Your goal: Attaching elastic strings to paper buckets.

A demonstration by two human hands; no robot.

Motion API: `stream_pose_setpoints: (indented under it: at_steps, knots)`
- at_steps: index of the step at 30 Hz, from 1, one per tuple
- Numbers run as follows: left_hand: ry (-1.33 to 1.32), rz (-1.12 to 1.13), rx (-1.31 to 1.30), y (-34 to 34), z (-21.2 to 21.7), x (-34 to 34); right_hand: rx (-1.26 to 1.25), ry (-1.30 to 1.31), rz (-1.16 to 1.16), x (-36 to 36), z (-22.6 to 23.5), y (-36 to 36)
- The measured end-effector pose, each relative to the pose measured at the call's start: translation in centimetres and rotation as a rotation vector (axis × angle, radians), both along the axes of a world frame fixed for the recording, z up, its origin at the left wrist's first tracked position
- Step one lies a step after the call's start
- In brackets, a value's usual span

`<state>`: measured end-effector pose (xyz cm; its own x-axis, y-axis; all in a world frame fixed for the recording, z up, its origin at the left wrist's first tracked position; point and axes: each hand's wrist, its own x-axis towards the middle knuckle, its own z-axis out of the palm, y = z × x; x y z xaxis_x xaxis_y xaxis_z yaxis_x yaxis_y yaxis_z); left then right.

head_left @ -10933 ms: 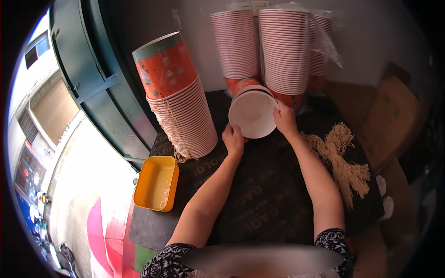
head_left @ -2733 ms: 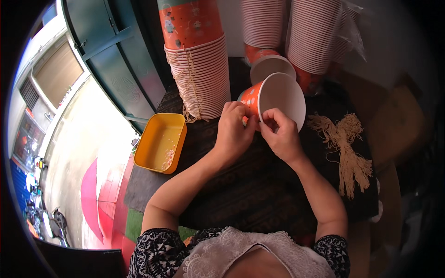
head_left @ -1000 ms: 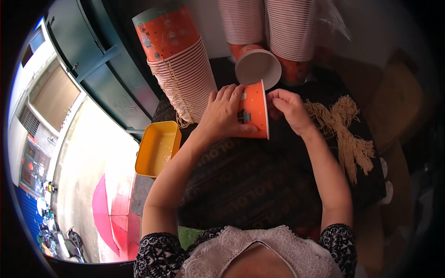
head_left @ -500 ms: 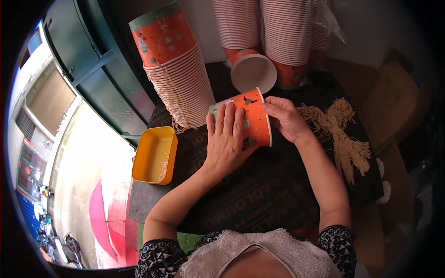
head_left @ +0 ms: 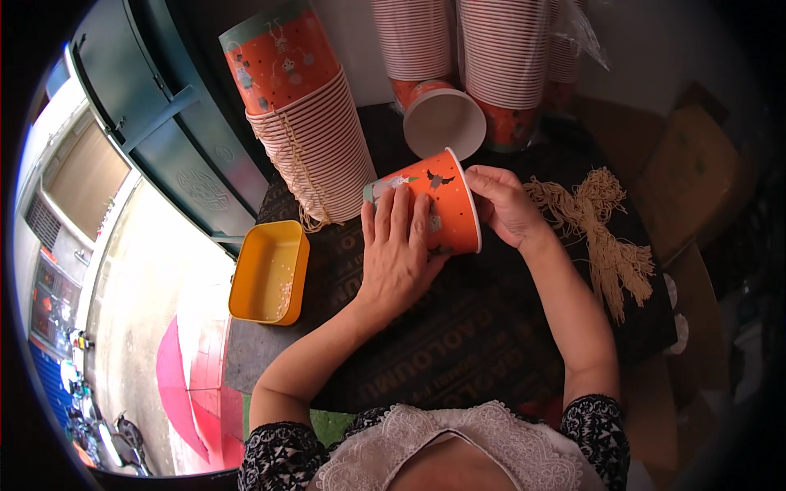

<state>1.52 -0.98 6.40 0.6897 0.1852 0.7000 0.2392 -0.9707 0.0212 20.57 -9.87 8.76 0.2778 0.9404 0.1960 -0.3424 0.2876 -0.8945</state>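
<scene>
A round orange paper tub (head_left: 450, 202) was gripped beneath the left hand (head_left: 396, 258), its rim pinched by the right hand (head_left: 508, 206).

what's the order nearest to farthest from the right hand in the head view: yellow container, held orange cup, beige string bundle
1. Orange cup, its rim at the right hand.
2. Beige string bundle, right of that hand on the table.
3. Yellow container, on the table's left side.
</scene>
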Motion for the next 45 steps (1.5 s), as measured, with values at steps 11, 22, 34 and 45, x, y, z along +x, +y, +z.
stream_pose_setpoints:
  at_steps: [11, 22, 34, 45]
  knots:
    - [-0.217, -0.184, -0.058, 1.1, 0.8, 0.0, -0.047, 0.036, 0.094, -1.4, -0.3, 0.4]
    - [-0.434, -0.313, -0.321, 1.7, 0.4, 0.4, -0.086, -0.053, 0.058, -4.0, 0.2, 0.8]
    - [-0.5, -0.253, -0.235, 1.7, 0.3, 0.2, 0.014, -0.402, -0.201, -6.8, 0.0, 0.8]
    - [-0.434, -0.255, -0.079, 1.9, 0.6, 0.0, 0.044, -0.515, -0.272, -7.1, -0.3, 0.9]
